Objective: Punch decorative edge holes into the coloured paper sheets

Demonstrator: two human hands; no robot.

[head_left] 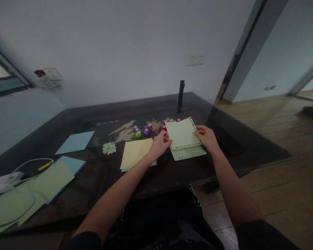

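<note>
Between my two hands a pale green sheet of paper (181, 133) is held, with a row of punched holes along its right and near edges. My left hand (160, 143) pinches its left side, while my right hand (205, 136) grips the right edge, thumb on top. Beneath it lies another green sheet (189, 153), also punched along its near edge and partly covered. Left of my left hand rests a cream sheet (135, 152) on top of blue paper. Several small purple, green and red craft punches (146, 132) stand behind the sheets, some hidden by the held paper.
A heap of paper cut-outs (109, 148) lies on the dark table (99, 180). Further left are a blue sheet (75, 142), green sheets (54, 178), a yellow pen-like item (45, 165) and a white cable (28, 161). A black upright cylinder (181, 96) stands at the back.
</note>
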